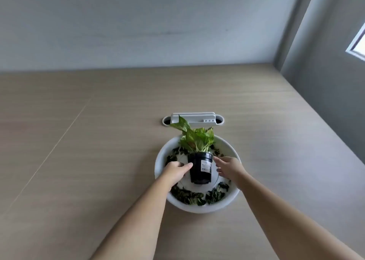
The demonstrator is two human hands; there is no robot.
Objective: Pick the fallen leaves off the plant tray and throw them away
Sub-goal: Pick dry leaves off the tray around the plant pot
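Observation:
A round white tray (198, 208) sits on the wooden table. In its middle stands a black pot (199, 169) with a white label, holding a green leafy plant (194, 139). Dark fallen leaves (194, 197) lie in a ring around the pot, thickest at the near side. My left hand (176, 170) reaches in from the left, its thumb touching the pot's side. My right hand (229, 168) is just right of the pot, fingers spread and a small gap away from it. Neither hand holds anything.
A white cable outlet with a raised cover (193, 119) is set into the table (98, 141) just behind the tray. A grey wall runs along the table's far edge and another along its right edge.

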